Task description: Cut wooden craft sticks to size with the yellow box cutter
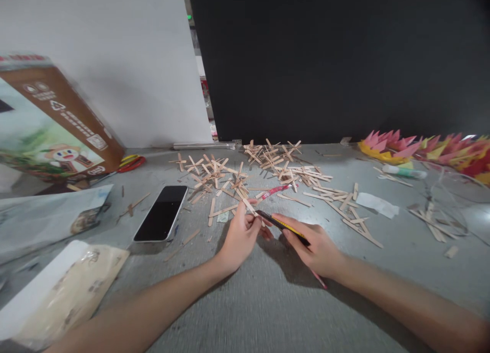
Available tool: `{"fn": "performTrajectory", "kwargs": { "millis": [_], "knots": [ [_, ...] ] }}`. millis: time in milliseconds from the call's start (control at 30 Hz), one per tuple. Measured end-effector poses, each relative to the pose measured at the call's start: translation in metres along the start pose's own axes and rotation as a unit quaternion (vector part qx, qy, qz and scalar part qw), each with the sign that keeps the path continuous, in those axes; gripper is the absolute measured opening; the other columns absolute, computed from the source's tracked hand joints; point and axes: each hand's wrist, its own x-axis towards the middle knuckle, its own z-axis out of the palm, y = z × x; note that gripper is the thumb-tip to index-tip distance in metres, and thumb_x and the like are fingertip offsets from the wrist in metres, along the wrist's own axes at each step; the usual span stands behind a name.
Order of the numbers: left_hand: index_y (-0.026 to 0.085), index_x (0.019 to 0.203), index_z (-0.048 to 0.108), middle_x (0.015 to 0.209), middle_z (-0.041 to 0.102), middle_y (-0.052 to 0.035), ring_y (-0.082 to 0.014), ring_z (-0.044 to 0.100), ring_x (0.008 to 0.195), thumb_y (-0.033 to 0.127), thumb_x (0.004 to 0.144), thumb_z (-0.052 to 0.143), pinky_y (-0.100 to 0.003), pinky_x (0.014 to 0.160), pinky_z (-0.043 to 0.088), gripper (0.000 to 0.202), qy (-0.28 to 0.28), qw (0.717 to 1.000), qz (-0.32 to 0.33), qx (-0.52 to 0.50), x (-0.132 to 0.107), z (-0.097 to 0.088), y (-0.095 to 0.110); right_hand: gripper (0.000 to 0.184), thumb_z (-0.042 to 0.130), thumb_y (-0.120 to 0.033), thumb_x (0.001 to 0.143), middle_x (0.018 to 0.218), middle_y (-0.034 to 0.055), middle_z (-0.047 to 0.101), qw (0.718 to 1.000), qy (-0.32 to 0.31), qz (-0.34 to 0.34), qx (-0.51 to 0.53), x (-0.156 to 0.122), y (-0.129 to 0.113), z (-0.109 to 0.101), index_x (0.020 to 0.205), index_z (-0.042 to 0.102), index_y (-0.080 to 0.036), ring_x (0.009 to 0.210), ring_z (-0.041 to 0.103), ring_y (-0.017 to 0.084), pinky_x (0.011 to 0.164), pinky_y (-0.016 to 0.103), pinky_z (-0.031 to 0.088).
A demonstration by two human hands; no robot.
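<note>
Near the middle of the grey table, my left hand (240,238) pinches a wooden craft stick (249,206) that slants up between the fingers. My right hand (312,243) is closed around a black and yellow utility knife (289,227), its tip end touching or very close to the stick. Whether the blade is out is too small to tell. Just beyond my hands lie many loose craft sticks (216,169), several of them crossed over one another. A pink-red strip (276,190) rests among them.
Left of my hands lies a phone (161,212), with a plastic packet (76,286) nearer me. A brown carton (72,123) and red-yellow scissors (131,162) stand farther left. At the right are a glue stick (405,171), white paper (377,205) and pink-yellow paper crafts (390,146). A black panel (337,62) rises behind.
</note>
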Motion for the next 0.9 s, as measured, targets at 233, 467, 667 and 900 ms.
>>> {"fn": "performTrajectory", "kwargs": {
  "millis": [233, 467, 667, 900],
  "knots": [
    [0.022, 0.122, 0.038, 0.079, 0.073, 0.0002, -0.0187, 0.074, 0.061, 0.041, 0.094, 0.066, -0.030, 0.063, 0.058, 0.044, -0.002, 1.000, -0.006, 0.005, -0.001, 0.001, 0.001, 0.045, 0.045, -0.024, 0.106, 0.109, 0.0049, 0.079, 1.000, -0.005, 0.005, -0.005, -0.001, -0.001, 0.000, 0.150, 0.052, -0.027, 0.077, 0.072, 0.014, 0.074, 0.026, 0.057],
    [0.023, 0.123, 0.037, 0.074, 0.069, 0.0026, -0.0175, 0.072, 0.061, 0.039, 0.094, 0.066, -0.030, 0.065, 0.058, 0.044, 0.000, 0.999, -0.004, 0.032, -0.002, -0.001, -0.002, 0.045, 0.042, -0.024, 0.106, 0.113, 0.0084, 0.078, 1.000, -0.010, 0.008, -0.018, 0.001, -0.004, -0.001, 0.150, 0.053, -0.024, 0.080, 0.074, 0.015, 0.078, 0.027, 0.057],
    [0.021, 0.127, 0.039, 0.074, 0.069, 0.0008, -0.0177, 0.072, 0.063, 0.038, 0.100, 0.056, -0.030, 0.067, 0.058, 0.036, 0.006, 0.993, 0.007, 0.121, -0.003, -0.003, -0.006, 0.044, 0.043, -0.022, 0.105, 0.097, 0.0071, 0.080, 0.998, -0.007, -0.001, -0.056, 0.001, -0.016, -0.005, 0.148, 0.055, -0.019, 0.060, 0.067, 0.013, 0.060, 0.024, 0.051],
    [0.023, 0.123, 0.039, 0.075, 0.070, 0.0008, -0.0167, 0.070, 0.060, 0.035, 0.102, 0.052, -0.028, 0.064, 0.056, 0.028, -0.005, 0.987, 0.026, 0.158, -0.007, -0.003, -0.007, 0.044, 0.042, -0.022, 0.105, 0.095, 0.0097, 0.080, 0.991, -0.025, 0.021, -0.126, 0.000, -0.039, -0.008, 0.147, 0.055, -0.018, 0.061, 0.070, 0.017, 0.060, 0.028, 0.050]
  ]
}}
